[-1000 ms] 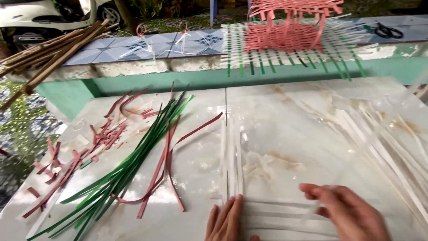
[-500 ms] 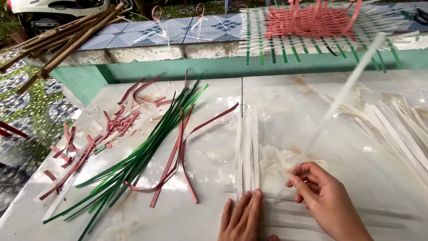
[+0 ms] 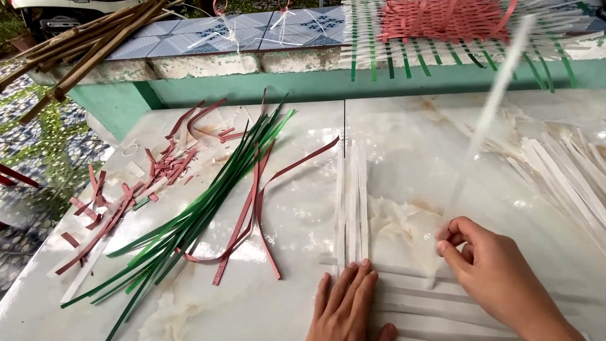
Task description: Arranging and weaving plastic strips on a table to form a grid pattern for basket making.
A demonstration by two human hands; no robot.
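The left hand (image 3: 346, 303) lies flat, fingers spread, pressing the near ends of three upright white strips (image 3: 351, 202) just right of the green strip bundle (image 3: 196, 215). The right hand (image 3: 486, 265), farther right of that bundle, pinches a long white strip (image 3: 486, 120) that rises blurred toward the far ledge.

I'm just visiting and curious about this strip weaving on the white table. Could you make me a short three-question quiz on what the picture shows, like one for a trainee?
1. True or false: the left hand lies flat, pressing down the near ends of the three upright white strips.
2. What does the right hand pinch? A. a green strip B. a long white strip C. a red strip
3. Fill in: the bundle of green strips lies to the ___ of the three upright white strips.

Key
1. True.
2. B: the long white strip rises, blurred, away from the fingers.
3. Left, mixed with red strips.
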